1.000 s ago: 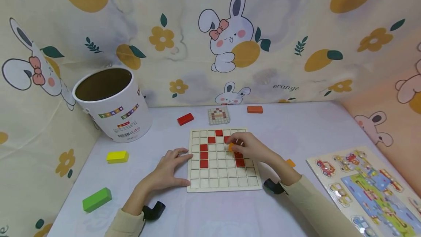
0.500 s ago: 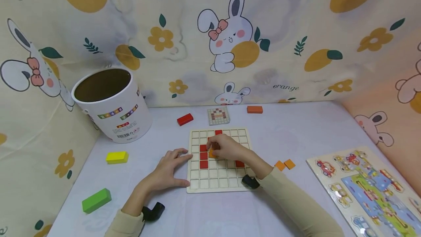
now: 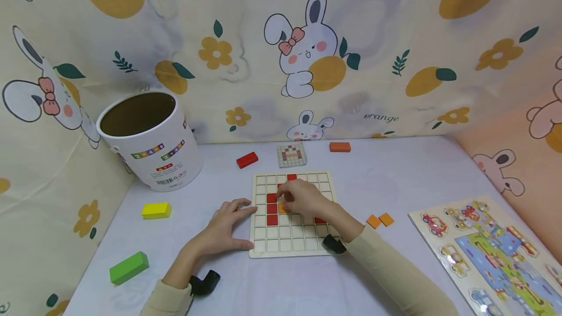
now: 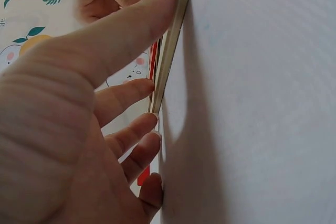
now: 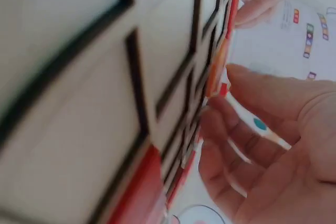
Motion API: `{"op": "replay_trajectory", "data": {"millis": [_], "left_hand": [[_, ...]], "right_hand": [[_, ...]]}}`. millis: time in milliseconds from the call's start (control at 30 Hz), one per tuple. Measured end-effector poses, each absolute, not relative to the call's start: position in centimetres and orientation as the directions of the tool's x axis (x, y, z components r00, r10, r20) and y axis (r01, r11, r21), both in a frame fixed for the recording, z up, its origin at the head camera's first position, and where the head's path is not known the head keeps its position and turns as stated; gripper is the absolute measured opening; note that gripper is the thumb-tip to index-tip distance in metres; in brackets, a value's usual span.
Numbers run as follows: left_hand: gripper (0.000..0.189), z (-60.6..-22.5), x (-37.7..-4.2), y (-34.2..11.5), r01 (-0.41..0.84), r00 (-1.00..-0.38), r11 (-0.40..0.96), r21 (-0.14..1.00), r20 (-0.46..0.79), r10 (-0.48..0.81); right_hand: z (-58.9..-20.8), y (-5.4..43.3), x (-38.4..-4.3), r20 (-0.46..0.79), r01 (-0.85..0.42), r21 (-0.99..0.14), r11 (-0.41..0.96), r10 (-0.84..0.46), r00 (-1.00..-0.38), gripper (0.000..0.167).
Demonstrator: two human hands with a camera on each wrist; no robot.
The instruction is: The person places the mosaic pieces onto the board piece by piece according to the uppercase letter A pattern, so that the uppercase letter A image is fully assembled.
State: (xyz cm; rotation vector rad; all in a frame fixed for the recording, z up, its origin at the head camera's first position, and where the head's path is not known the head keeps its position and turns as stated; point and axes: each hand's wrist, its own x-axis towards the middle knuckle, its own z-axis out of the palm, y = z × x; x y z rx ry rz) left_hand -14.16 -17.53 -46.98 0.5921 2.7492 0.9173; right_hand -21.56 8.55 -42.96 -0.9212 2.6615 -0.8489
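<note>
A wooden grid board (image 3: 285, 245) lies flat on the table with several red square tiles (image 3: 272, 219) in its cells. My left hand (image 3: 224, 226) rests at the board's left side, its spread fingers (image 4: 126, 94) and thumb touching the edge. Over the board's upper middle, my right hand (image 3: 303, 196) pinches an orange square tile (image 5: 216, 72) low at a cell beside the red column. That hand hides part of the orange tile and some red ones. Two loose orange tiles (image 3: 379, 220) lie to the right of the board.
A small pattern card (image 3: 291, 155) lies behind the board, between a red block (image 3: 247, 160) and an orange block (image 3: 340, 147). Yellow (image 3: 156, 210) and green blocks (image 3: 129, 267) lie left, near a white bucket (image 3: 164, 160). A picture puzzle (image 3: 496, 257) lies at right.
My right hand has moved left across the board with the orange tile, then lowered it slightly beside the red column. My left hand has stayed at the board's edge.
</note>
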Motion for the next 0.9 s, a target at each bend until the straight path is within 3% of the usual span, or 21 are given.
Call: {"op": "replay_trajectory", "data": {"millis": [200,367,600,900], "left_hand": [[0.088,-47.1,-14.2,-17.6,0.320,-0.903,0.728,0.606,-0.039,0.428],[0.089,-47.3,-14.2,-17.7,0.322,-0.903,0.734,0.598,-0.040,0.428],[0.088,-47.1,-14.2,-17.6,0.319,-0.904,0.735,0.599,-0.040,0.425],[0.088,-47.2,-14.2,-17.6,0.327,-0.902,0.732,0.598,-0.033,0.430]], "right_hand": [[-41.0,12.8,-21.2,0.019,-0.455,-0.606,0.653,-0.560,-0.828,0.018],[-40.7,19.3,-20.2,-0.061,-0.361,-0.670,0.648,-0.534,-0.843,0.022],[-41.8,26.9,-17.6,-0.116,-0.271,-0.635,0.724,-0.435,-0.893,0.032],[-43.4,30.1,-16.3,-0.076,-0.282,-0.676,0.681,-0.446,-0.892,0.035]]}}
